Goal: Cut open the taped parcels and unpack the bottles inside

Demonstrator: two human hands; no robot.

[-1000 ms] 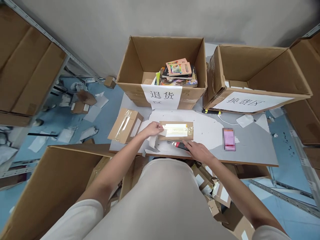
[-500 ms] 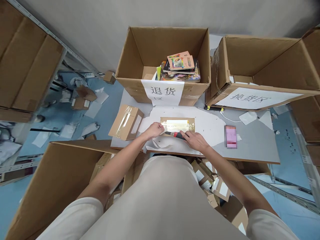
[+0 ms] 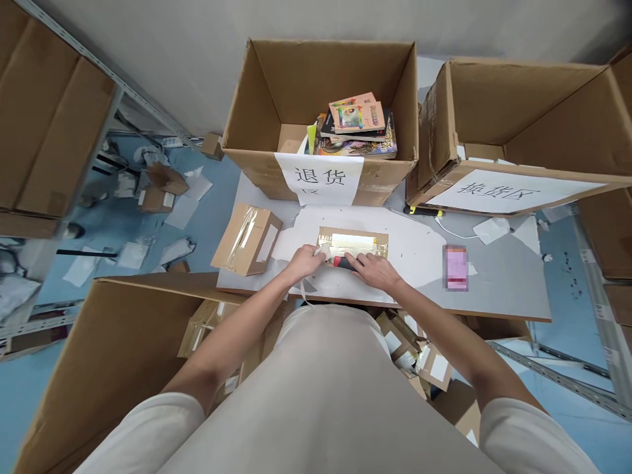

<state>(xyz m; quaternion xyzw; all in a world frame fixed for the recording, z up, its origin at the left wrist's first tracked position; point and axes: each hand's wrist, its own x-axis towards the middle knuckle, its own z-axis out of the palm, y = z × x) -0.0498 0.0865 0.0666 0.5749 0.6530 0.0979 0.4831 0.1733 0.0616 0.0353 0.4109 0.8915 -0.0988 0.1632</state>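
On the table before me lies a flat cardboard parcel [image 3: 379, 236] with clear tape across it and a white label [image 3: 353, 241] on top. My right hand [image 3: 374, 270] grips a red and black utility knife [image 3: 342, 263] along the parcel's near side. Its blade cannot be made out clearly. At the left end of the parcel, my left hand [image 3: 305, 261] is closed in a pinch on a pale strip [image 3: 323, 251], tape or paper, I cannot tell which. A length of pale strip dangles below that hand at the table edge.
Behind the parcel stands a large open carton [image 3: 247, 174] with several books [image 3: 358, 117] inside. Another labelled carton [image 3: 434, 168] is to its right. A taped box [image 3: 249, 237] sits at left, a yellow-black cutter [image 3: 422, 211] at back, and a blurred pink item [image 3: 455, 268] at right.
The knife and my right hand have shifted slightly left along the parcel. My left hand has come a little nearer me, and the pale strip now dangles over the table edge.
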